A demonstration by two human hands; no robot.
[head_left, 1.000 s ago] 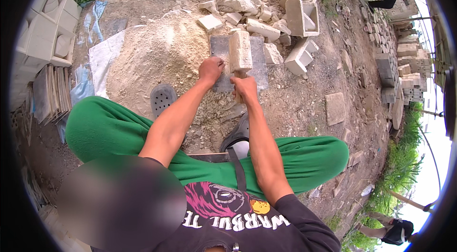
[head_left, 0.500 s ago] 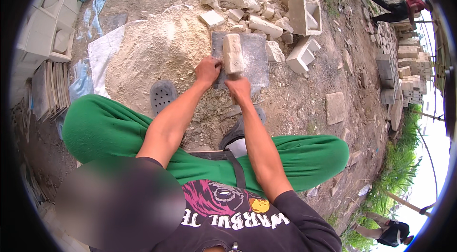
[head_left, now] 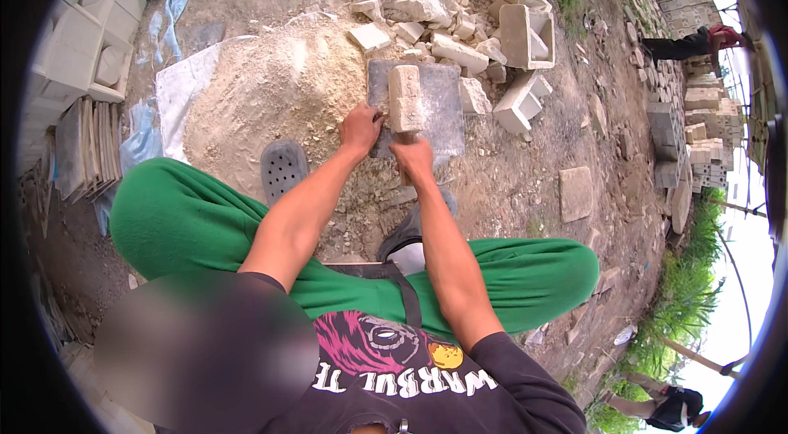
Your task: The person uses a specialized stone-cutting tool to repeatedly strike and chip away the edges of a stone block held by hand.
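My right hand (head_left: 413, 157) is wrapped round the short handle of a mallet (head_left: 405, 98). Its blocky, dust-covered head is over a dark square slab (head_left: 444, 110) on the ground. The head hides part of the slab, so I cannot tell whether the two touch. At the slab's left edge is my left hand (head_left: 359, 130), its fingers curled and pinched together. What they hold, if anything, is too small to make out. Pale powder and crumbs dust the slab's surface. A mound of pale crushed grit (head_left: 271, 89) lies to the left of it.
Broken pale blocks (head_left: 460, 48) are heaped beyond the slab. A white sheet (head_left: 182, 93) sticks out from under the grit. Hollow blocks (head_left: 90, 7) and upright thin boards (head_left: 89, 143) stand at left. A flat square stone (head_left: 576, 194) lies at right. Two people are at the far right.
The mallet's head has shifted very slightly over the slab, still in my right hand. My left hand stays by the slab's edge. The person at upper right has moved a little.
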